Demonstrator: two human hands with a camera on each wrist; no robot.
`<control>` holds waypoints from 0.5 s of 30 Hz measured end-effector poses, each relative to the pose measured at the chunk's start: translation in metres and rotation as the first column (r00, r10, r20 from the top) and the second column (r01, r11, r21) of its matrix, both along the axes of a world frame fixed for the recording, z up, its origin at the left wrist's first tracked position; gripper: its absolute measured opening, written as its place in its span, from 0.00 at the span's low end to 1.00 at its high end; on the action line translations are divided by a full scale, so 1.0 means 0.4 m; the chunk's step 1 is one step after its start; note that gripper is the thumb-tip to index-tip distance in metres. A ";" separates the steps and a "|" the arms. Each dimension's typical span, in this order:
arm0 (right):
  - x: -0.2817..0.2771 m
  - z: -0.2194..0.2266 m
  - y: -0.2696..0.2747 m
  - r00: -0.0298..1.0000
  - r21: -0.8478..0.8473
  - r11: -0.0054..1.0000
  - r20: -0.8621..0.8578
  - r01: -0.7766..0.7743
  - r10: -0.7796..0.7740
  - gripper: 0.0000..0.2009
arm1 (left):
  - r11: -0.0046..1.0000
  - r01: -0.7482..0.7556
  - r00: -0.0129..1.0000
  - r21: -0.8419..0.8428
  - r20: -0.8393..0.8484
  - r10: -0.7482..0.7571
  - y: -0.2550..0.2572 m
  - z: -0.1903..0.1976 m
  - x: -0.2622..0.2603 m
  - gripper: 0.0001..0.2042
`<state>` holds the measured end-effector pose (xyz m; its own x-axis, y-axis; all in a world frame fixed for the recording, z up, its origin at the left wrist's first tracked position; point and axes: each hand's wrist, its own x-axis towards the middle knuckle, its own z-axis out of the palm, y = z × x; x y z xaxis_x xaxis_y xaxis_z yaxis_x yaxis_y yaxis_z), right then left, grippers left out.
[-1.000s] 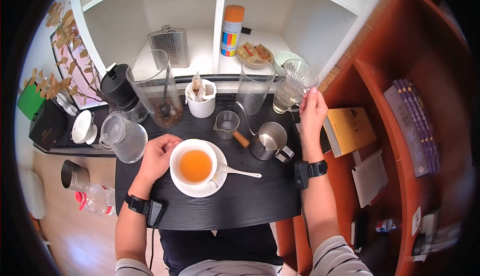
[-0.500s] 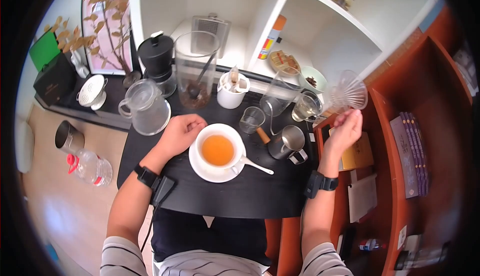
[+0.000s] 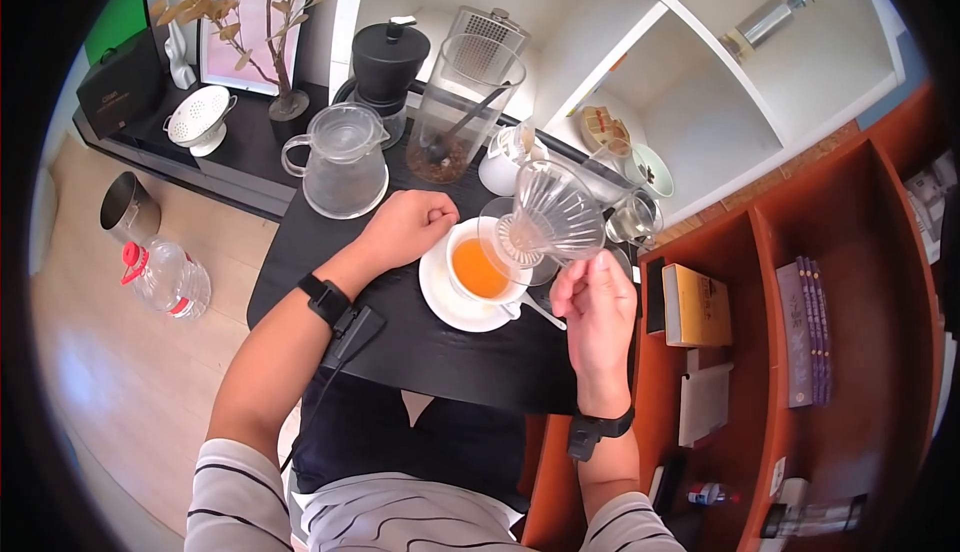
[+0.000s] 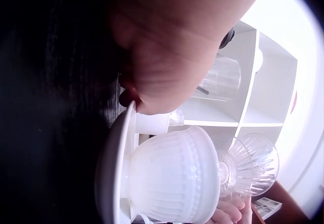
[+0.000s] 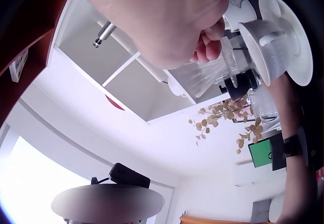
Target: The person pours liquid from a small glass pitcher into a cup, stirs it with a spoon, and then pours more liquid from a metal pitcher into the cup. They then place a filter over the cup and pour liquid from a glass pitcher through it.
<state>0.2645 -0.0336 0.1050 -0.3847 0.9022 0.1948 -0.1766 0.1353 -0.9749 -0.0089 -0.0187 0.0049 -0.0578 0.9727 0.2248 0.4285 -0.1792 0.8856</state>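
Observation:
In the head view a clear ribbed glass dripper (image 3: pixel 560 210) is held by my right hand (image 3: pixel 598 317), thumb and fingers pinching its edge. It hangs over the right part of a white cup (image 3: pixel 497 304) of orange-brown liquid, standing on a white saucer (image 3: pixel 440 304). A white spoon lies at the saucer's right. My left hand (image 3: pixel 410 227) rests at the saucer's upper left, fingers loosely curled. The left wrist view shows its fingertips at the rim of the saucer (image 4: pixel 115 158), with the dripper (image 4: pixel 260 163) beside the mouth of the cup (image 4: pixel 174 176).
Behind stand a lidded glass jug (image 3: pixel 345 167), a black grinder (image 3: pixel 388 67), a tall glass with beans (image 3: pixel 440 152), a white mug (image 3: pixel 500 167) and a glass cup (image 3: pixel 633 220). A red-capped bottle (image 3: pixel 165 277) is on the floor at left; a reddish-brown shelf (image 3: pixel 745 252) stands right.
My right hand has carried the glass dripper left from beyond the table's right side to over the cup. The head view has turned; my left hand remains beside the saucer.

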 end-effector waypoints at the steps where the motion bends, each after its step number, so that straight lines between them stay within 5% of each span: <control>1: -0.004 -0.004 -0.005 0.999 -0.015 1.000 0.034 -0.009 0.009 0.19 | 1.000 -0.012 1.000 0.026 0.000 0.012 0.001 0.001 0.002 0.09; 15: -0.014 -0.045 -0.026 0.977 -0.073 0.995 0.197 -0.062 0.075 0.20 | 0.998 -0.002 0.998 0.067 -0.059 0.006 -0.002 0.006 -0.003 0.09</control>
